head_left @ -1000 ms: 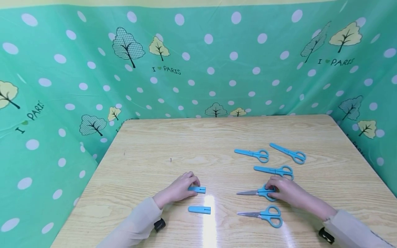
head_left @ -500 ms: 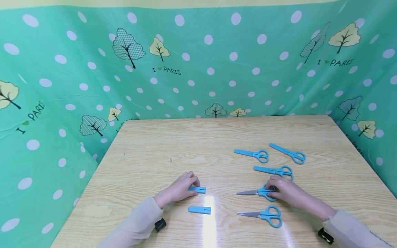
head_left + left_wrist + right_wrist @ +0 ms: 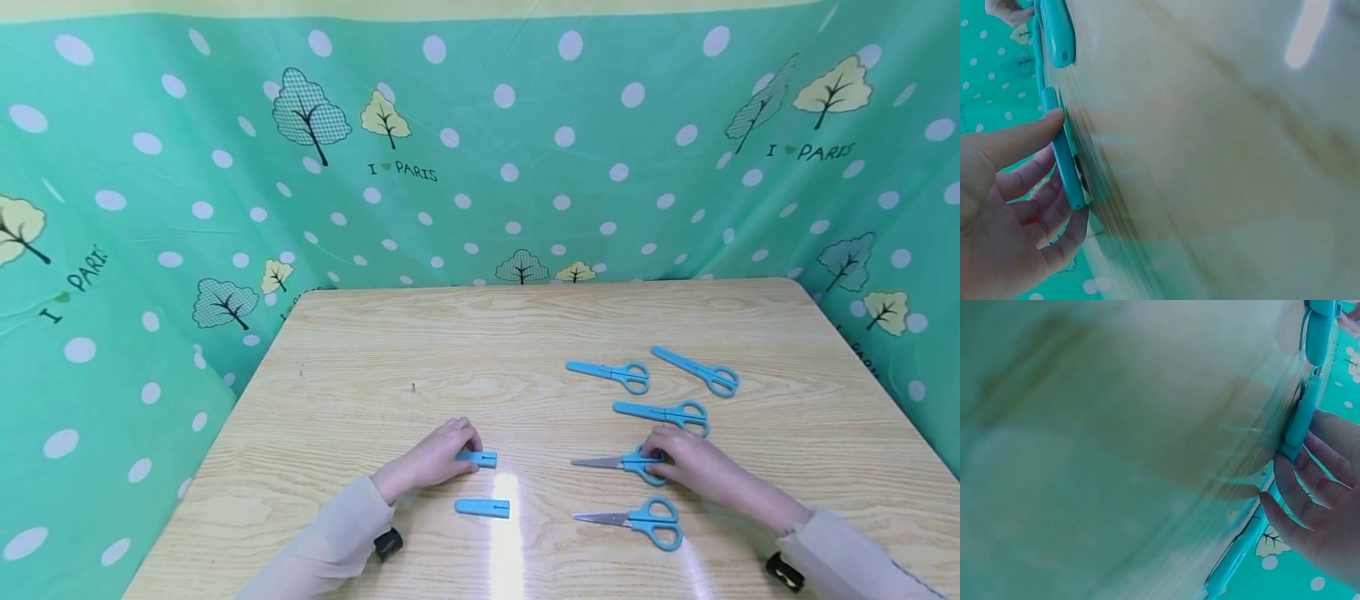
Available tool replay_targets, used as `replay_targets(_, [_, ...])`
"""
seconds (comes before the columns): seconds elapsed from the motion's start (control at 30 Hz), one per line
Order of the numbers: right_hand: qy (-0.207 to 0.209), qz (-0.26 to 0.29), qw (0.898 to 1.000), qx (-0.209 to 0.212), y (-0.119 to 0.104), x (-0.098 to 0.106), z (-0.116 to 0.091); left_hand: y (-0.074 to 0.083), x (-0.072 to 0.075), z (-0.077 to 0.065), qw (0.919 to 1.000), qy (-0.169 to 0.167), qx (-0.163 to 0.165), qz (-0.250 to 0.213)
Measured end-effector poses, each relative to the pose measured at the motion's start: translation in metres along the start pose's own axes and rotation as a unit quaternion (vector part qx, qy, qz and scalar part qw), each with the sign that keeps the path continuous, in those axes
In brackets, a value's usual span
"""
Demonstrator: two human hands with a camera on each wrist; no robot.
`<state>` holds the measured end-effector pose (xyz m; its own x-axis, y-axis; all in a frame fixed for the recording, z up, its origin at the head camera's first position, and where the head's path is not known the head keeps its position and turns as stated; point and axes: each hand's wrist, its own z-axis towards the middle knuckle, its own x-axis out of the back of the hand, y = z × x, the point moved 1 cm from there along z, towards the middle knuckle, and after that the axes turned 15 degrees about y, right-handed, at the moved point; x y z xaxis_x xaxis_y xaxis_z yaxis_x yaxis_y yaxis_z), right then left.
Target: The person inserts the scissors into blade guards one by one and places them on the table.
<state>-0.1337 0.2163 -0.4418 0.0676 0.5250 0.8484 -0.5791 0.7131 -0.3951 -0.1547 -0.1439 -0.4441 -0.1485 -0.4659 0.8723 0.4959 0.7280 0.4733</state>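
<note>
My left hand grips a blue scissors sheath between thumb and fingers, low at the table; its slotted end pokes out to the right. The left wrist view has the thumb along one side of this sheath and fingertips at its lower end. Across from it, my right hand pinches the blue handle of a pair of scissors, bare blades pointing left toward the sheath. Nearer the front lie another blue sheath and a second pair of bare-bladed scissors, lined up with a gap between them.
Beyond my right hand rest three sheathed blue scissors: one on the left, one at the far right and one just behind the hand. A green patterned curtain hangs around the wooden table.
Both hands keep their hold almost in place. The scissors in my right hand have shifted very slightly left; the other things lie as before.
</note>
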Motion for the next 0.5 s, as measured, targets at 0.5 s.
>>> replay_targets(0.5, [0.035, -0.014, 0.999, -0.01, -0.001, 0.0001, -0.003, -0.0008, 0.0009, 0.0006, 0.9982, -0.001, 0.017, -0.058])
